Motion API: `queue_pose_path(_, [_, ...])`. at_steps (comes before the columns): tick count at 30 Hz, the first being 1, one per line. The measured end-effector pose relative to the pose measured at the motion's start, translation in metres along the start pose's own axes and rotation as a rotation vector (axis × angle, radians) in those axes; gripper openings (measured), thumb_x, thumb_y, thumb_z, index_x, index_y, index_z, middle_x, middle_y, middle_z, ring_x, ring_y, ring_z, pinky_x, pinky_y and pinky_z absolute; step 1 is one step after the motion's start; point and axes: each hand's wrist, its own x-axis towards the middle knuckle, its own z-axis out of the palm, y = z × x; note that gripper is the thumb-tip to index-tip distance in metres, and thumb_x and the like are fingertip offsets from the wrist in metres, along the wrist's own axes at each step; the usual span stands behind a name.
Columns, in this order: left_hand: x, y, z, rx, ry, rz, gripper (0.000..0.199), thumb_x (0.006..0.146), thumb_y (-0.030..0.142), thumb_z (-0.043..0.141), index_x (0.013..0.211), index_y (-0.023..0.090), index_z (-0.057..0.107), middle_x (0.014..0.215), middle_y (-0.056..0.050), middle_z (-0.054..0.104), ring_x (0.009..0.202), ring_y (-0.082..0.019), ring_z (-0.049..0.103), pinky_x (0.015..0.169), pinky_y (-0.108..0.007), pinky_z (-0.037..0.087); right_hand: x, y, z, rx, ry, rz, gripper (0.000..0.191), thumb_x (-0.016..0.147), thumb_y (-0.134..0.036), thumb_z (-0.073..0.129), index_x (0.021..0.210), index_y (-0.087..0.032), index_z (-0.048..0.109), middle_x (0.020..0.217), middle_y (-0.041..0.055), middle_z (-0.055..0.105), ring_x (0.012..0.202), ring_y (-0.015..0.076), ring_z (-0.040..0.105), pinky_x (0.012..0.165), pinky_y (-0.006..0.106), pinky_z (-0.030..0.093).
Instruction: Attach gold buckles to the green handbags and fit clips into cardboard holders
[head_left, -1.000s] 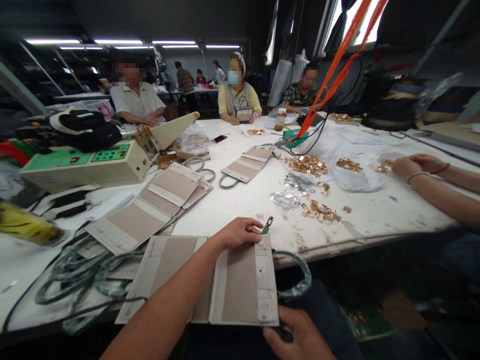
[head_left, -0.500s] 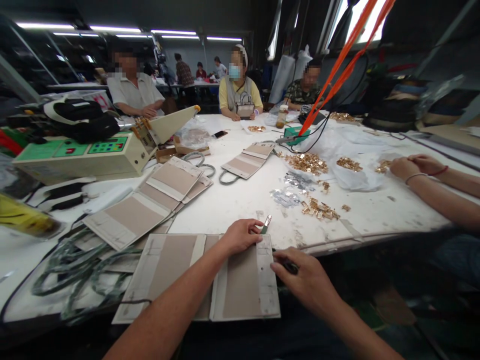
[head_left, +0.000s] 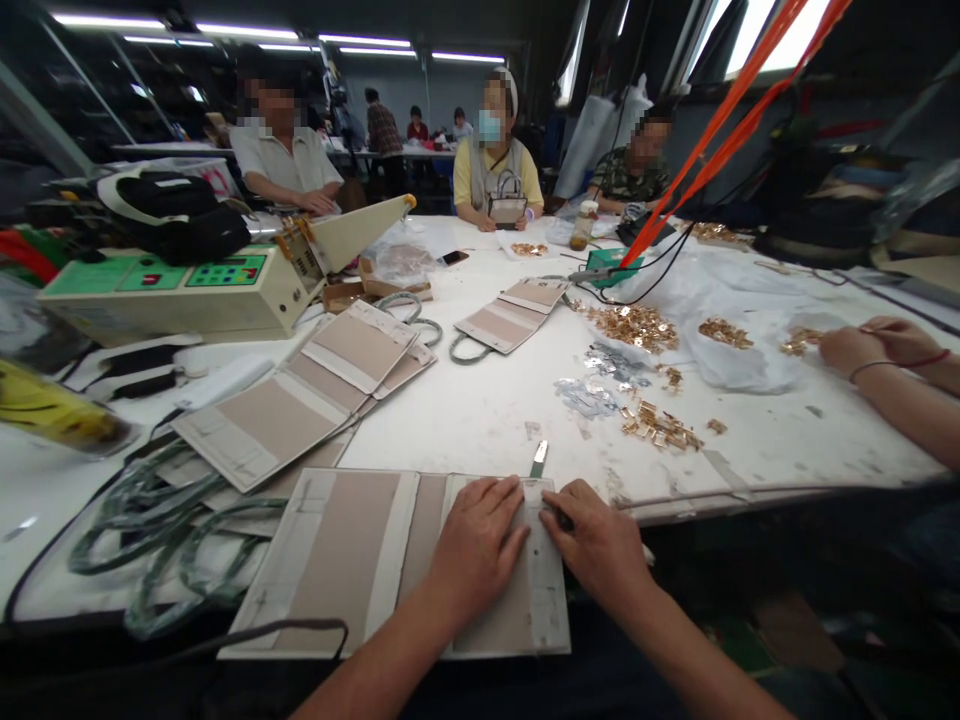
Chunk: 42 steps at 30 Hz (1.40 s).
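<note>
A beige bag panel (head_left: 345, 540) with pale strips lies flat at the table's front edge, with small holes near its right side. My left hand (head_left: 480, 535) rests flat on its right part, fingers stretched out. Close to the panel's upper right corner, my right hand (head_left: 600, 540) is closed around a small dark tool (head_left: 561, 519), mostly hidden by the fingers; its kind I cannot make out. A narrow green piece with a shiny metal end (head_left: 540, 458) sticks out past the panel's far edge.
More panels (head_left: 300, 400) with green handles (head_left: 150, 530) lie at left, near a beige machine (head_left: 172, 290). Gold metal fittings (head_left: 634, 328) and silver plates (head_left: 589, 397) lie in piles. Another person's hands (head_left: 862, 350) are at right; orange cords (head_left: 697, 170) hang ahead.
My left hand has left the metal-ended piece and now lies flat on the panel. My right hand has moved up and inward to the panel's corner. The view has shifted slightly.
</note>
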Motion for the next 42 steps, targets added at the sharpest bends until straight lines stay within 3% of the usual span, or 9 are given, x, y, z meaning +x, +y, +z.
queue_pose_path(13, [-0.007, -0.004, 0.001, 0.111, -0.114, 0.05, 0.056, 0.1, 0.031, 0.055, 0.153, 0.019, 0.043, 0.156, -0.01, 0.047, 0.136, -0.031, 0.048, 0.115, -0.05, 0.042, -0.002, 0.001, 0.001, -0.037, -0.057, -0.078, 0.027, 0.099, -0.025, 0.055, 0.122, -0.026, 0.07, 0.105, 0.0034, 0.068, 0.076, 0.0161, 0.069, 0.059, 0.025, 0.041])
queue_pose_path(24, [-0.004, -0.01, 0.006, 0.208, -0.116, 0.083, 0.049, 0.099, 0.029, 0.055, 0.147, 0.019, 0.051, 0.153, -0.009, 0.05, 0.131, -0.032, 0.051, 0.108, -0.05, 0.047, 0.002, -0.004, 0.001, -0.088, -0.145, -0.129, 0.03, 0.096, -0.017, 0.056, 0.124, -0.021, 0.065, 0.105, 0.0047, 0.067, 0.086, 0.0197, 0.069, 0.069, 0.026, 0.045])
queue_pose_path(31, [-0.007, -0.01, 0.005, 0.209, -0.138, 0.066, 0.054, 0.097, 0.029, 0.06, 0.149, 0.02, 0.048, 0.154, -0.008, 0.05, 0.133, -0.031, 0.049, 0.11, -0.05, 0.046, 0.013, -0.011, -0.015, -0.178, -0.242, -0.177, 0.019, 0.092, -0.019, 0.06, 0.108, -0.022, 0.07, 0.102, 0.0043, 0.067, 0.08, 0.0202, 0.069, 0.064, 0.028, 0.044])
queue_pose_path(35, [-0.008, -0.01, 0.003, 0.153, -0.109, 0.033, 0.056, 0.095, 0.026, 0.061, 0.15, 0.022, 0.047, 0.154, -0.007, 0.05, 0.133, -0.029, 0.049, 0.111, -0.049, 0.047, 0.04, 0.012, -0.03, -0.031, -0.203, -0.109, 0.012, 0.095, -0.029, 0.063, 0.095, -0.028, 0.076, 0.092, -0.0015, 0.069, 0.081, 0.0165, 0.069, 0.07, 0.025, 0.045])
queue_pose_path(38, [-0.01, -0.01, 0.002, 0.104, -0.059, 0.036, 0.058, 0.094, 0.025, 0.062, 0.15, 0.024, 0.047, 0.151, -0.006, 0.052, 0.133, -0.029, 0.049, 0.111, -0.049, 0.047, 0.079, 0.045, -0.036, -0.069, -0.071, 0.073, 0.02, 0.096, -0.035, 0.062, 0.108, -0.03, 0.077, 0.103, -0.0011, 0.073, 0.096, 0.0184, 0.068, 0.082, 0.026, 0.047])
queue_pose_path(42, [-0.016, -0.016, 0.004, 0.106, -0.003, 0.031, 0.061, 0.091, 0.026, 0.065, 0.15, 0.025, 0.046, 0.15, -0.006, 0.054, 0.132, -0.028, 0.05, 0.11, -0.046, 0.048, 0.126, 0.08, -0.037, -0.204, -0.066, 0.241, 0.028, 0.097, -0.038, 0.057, 0.114, -0.027, 0.077, 0.116, 0.0046, 0.074, 0.107, 0.0264, 0.067, 0.084, 0.032, 0.047])
